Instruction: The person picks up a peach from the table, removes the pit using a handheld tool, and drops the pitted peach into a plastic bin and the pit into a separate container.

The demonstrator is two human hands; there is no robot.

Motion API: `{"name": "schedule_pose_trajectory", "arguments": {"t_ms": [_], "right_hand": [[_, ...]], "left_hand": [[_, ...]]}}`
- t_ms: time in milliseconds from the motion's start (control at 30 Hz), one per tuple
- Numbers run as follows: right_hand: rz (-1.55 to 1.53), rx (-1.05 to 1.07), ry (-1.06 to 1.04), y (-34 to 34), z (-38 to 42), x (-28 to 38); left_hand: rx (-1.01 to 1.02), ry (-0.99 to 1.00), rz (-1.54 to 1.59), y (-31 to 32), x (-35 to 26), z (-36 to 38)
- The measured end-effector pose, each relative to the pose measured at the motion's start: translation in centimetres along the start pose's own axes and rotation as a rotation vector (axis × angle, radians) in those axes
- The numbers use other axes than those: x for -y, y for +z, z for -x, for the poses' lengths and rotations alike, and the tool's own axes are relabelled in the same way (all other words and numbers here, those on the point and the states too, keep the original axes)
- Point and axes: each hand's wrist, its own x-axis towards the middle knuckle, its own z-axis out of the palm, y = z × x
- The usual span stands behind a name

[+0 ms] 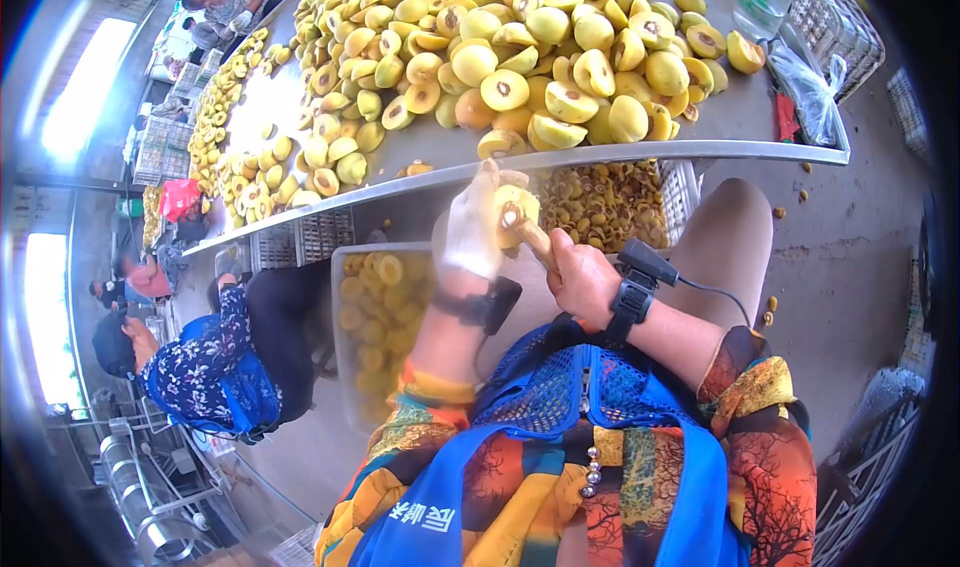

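My left hand [470, 222], in a white glove, holds a halved yellow fruit [516, 210] just below the table's metal edge. The fruit's cut face is turned toward my right hand [585, 279], which is bare and closed around the handle of a tool [537, 242]. The tool's far end meets the middle of the fruit, and its tip is hidden there. Beyond the edge, many halved yellow fruits [505, 89] are heaped on the table [740, 150].
Under the table stands a crate of brownish pieces [680, 202]. A bin of yellow fruit halves [340, 367] is left of my left forearm. A co-worker [205, 367] sits at the left. A plastic bag [805, 92] and a clear container [765, 2] are at the table's right end.
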Motion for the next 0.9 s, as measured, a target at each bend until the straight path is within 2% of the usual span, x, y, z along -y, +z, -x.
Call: {"name": "schedule_pose_trajectory", "arguments": {"t_ms": [133, 233, 333, 433, 533, 567, 667, 767, 867, 900], "right_hand": [[0.007, 0.007, -0.029, 0.3, -0.8, -1.4], [-0.074, -0.042, -0.021, 0.5, -1.2, -1.2], [-0.196, -0.147, 0.026, 1.1, -1.5, -0.5], [-0.271, -0.192, 0.059, 2.3, -1.3, 0.5], [-0.427, -0.047, 0.231, 1.8, -0.9, 2.3], [-0.433, -0.025, 0.233, 1.8, -0.9, 2.3], [-0.307, -0.142, 0.146, 2.5, -0.5, 2.1], [-0.219, -0.149, 0.110, 2.2, -0.3, 1.9], [-0.179, -0.051, 0.125, 1.2, -0.3, 2.0], [-0.235, -0.085, 0.065, 1.4, -0.5, 1.6]], "left_hand": [[0.121, 0.017, -0.108, 0.1, -0.8, -0.5], [0.084, -0.034, -0.083, 0.5, -1.4, -0.4], [-0.052, 0.052, 0.331, 1.1, -0.1, -1.3], [0.048, 0.159, 0.336, 0.8, 0.6, 0.2], [-0.011, 0.181, 0.257, 0.7, 1.8, -0.1], [-0.089, 0.139, 0.232, 1.0, 1.9, -0.2], [-0.130, -0.035, 0.221, 1.4, 0.0, 0.0], [-0.050, -0.160, 0.423, 1.7, 0.2, -0.6], [-0.173, 0.016, 0.266, 2.1, 0.0, -0.4], [-0.191, 0.092, 0.226, 2.3, -0.1, -0.3]]}}
